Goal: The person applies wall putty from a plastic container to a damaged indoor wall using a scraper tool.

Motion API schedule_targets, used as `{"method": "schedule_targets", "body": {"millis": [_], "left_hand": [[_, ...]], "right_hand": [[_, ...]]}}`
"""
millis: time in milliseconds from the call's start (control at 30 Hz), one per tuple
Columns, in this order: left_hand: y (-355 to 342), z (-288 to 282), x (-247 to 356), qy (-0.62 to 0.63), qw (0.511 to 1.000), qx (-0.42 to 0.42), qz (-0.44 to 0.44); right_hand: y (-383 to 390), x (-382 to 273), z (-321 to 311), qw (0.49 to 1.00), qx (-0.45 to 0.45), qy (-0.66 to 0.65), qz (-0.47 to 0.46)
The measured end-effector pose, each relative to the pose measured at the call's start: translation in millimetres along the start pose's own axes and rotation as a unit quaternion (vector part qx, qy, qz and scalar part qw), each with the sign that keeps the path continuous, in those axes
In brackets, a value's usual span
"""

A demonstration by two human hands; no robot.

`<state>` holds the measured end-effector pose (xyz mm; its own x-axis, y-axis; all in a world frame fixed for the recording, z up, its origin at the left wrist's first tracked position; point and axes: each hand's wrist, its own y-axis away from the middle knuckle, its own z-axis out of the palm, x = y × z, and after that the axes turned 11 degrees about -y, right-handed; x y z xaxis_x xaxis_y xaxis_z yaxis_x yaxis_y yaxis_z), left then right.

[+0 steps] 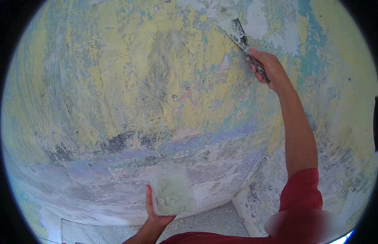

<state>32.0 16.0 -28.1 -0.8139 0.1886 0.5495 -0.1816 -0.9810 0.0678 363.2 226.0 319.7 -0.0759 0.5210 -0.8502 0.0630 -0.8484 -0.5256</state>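
My right hand (270, 67) is wrapped round the handle of a putty knife (237, 34), its arm stretched up to the upper right. The knife's wide blade lies against or very close to the wall (128, 77), beside a pale bare patch (254, 16). Dark crusts and pale smears coat the handle and blade. Low in the middle, my left hand (154, 217) holds a translucent plastic tub (178, 171) by its lower end, with the thumb up along its left side. Pale green putty (172, 197) fills much of the tub, its surface lumpy.
Yellow, turquoise and lilac paint peels across the wall, with dark scuffs (119, 142) lower down. A corner joins it to another worn wall (339, 134) on the right. Grey floor (213, 219) shows below the tub. A dark object (377, 124) stands at the right rim.
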Motion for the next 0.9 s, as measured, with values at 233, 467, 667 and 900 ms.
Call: {"method": "schedule_targets", "body": {"millis": [233,467,667,900], "left_hand": [[-3,5,3,0.023,0.999,-0.016,-0.015],[8,13,6,0.013,0.999,-0.043,-0.008],[11,13,2,0.022,0.999,-0.049,-0.008],[7,7,3,0.032,0.999,-0.032,-0.014]], "right_hand": [[20,15,-30,0.996,0.043,0.081,0.011],[76,-1,-10,0.987,0.113,0.053,-0.097],[60,4,21,0.76,0.172,0.456,-0.431],[50,75,31,0.735,0.098,0.545,-0.392]]}}
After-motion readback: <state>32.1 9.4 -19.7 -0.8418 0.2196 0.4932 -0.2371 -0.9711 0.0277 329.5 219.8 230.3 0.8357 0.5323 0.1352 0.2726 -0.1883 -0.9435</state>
